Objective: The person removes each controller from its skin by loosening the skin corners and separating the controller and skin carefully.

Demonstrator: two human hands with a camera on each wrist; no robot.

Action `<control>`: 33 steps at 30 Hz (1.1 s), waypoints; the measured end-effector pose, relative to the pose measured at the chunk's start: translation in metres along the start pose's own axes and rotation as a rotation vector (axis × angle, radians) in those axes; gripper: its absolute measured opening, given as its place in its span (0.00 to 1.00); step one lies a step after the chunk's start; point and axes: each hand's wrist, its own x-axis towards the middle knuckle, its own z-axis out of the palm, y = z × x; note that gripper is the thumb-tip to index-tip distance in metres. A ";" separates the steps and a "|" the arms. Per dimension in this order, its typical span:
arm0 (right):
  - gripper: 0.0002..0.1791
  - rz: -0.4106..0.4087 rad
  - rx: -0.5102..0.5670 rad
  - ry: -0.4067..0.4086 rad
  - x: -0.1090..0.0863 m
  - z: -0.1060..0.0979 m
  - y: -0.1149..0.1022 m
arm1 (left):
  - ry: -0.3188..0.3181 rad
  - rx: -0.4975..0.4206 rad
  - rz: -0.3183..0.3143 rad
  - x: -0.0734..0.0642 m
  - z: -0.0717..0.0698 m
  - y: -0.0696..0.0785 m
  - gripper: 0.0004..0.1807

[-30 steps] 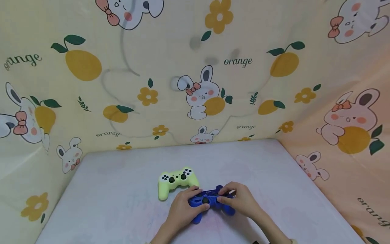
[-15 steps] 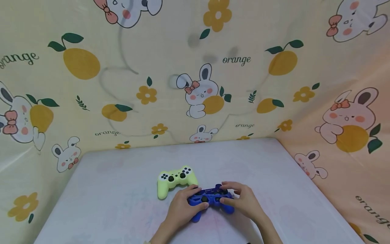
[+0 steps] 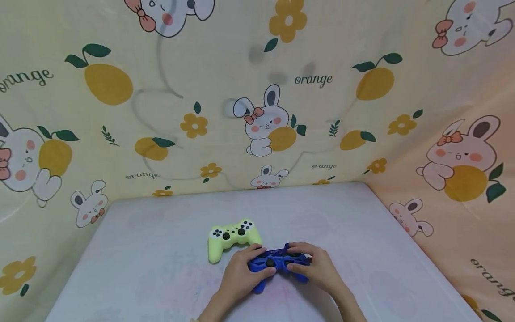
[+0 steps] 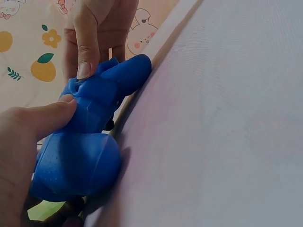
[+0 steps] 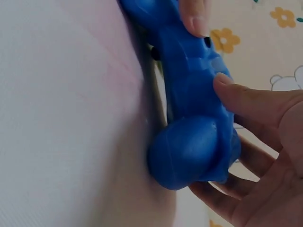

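A dark blue game controller with a brighter blue soft cover (image 3: 280, 264) over its front and handles is held low over the tabletop, its handles toward the person. My left hand (image 3: 237, 275) grips its left side, thumb beside the left stick and fingers over the far edge. On the other side my right hand (image 3: 323, 269) holds it, thumb on the front near the right stick and fingers along the far edge. The right wrist view shows the cover's rounded handle (image 5: 184, 151) above the right palm. A dark strip of the controller shows along the far edge.
A pale yellow-green controller (image 3: 234, 240) lies face up just behind the left hand, its right handle close to those fingers. The whitish tabletop (image 3: 153, 268) is bounded by a printed cloth (image 3: 225, 147) at the back and sides.
My right fingers pinched at the far right edge, then lifted and spread, and are now back down on the controller's right side. The left hand keeps its hold.
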 end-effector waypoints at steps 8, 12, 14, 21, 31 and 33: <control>0.19 0.046 0.046 0.045 -0.002 0.004 0.002 | -0.002 0.002 0.022 -0.001 0.000 0.000 0.35; 0.19 0.056 0.060 0.053 -0.001 0.005 0.002 | -0.006 0.010 0.025 -0.001 0.001 -0.001 0.35; 0.20 0.071 0.070 0.054 -0.002 0.005 0.003 | -0.010 0.012 0.026 -0.003 0.001 -0.001 0.35; 0.20 0.087 0.091 0.066 -0.004 0.008 0.007 | 0.015 0.026 0.066 -0.009 0.005 0.000 0.34; 0.18 0.101 0.132 0.088 -0.007 0.008 0.010 | 0.057 0.135 0.156 -0.015 0.011 0.015 0.24; 0.18 0.096 0.134 0.090 -0.008 0.007 0.010 | 0.065 0.146 0.163 -0.016 0.013 0.020 0.21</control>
